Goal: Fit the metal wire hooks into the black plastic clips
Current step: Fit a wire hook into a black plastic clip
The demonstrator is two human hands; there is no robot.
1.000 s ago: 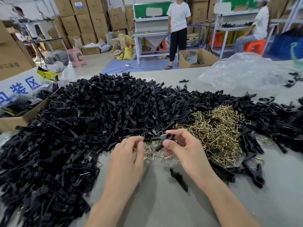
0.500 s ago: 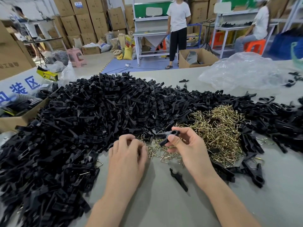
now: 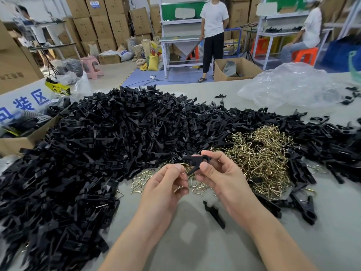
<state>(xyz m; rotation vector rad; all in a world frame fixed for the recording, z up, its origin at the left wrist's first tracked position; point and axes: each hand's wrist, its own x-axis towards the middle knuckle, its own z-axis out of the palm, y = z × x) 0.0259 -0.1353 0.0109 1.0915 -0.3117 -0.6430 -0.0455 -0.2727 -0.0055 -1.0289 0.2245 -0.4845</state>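
Your right hand (image 3: 220, 178) is pinching one black plastic clip (image 3: 196, 161) between thumb and forefinger, with the other fingers curling loosely behind it. You are holding the clip above the table (image 3: 195, 247), just in front of the heaps. Its long axis is running from the round eye at upper right, by your forefinger, down toward lower left, and one prong is jutting left. It is showing matte black, flat and forked. Your left hand (image 3: 166, 186) is closing its fingertips (image 3: 176, 169) narrowly on a thin brass-coloured wire hook (image 3: 183, 172). The hook's end is lying just beside the clip's lower tip; contact cannot be told. A loose clip (image 3: 214, 214) is lying on the table below your right wrist, pointing lower right. A heap of wire hooks (image 3: 259, 159) is spreading behind your right hand, and a heap of black clips (image 3: 117, 137) is filling the left and centre. At the table's left edge a cardboard box (image 3: 11, 142) is holding dark items too blurred to identify. A clear plastic bag (image 3: 289, 87) is lying crumpled at far right, contents not discernible. An open floor carton (image 3: 220, 75) is holding something dark.
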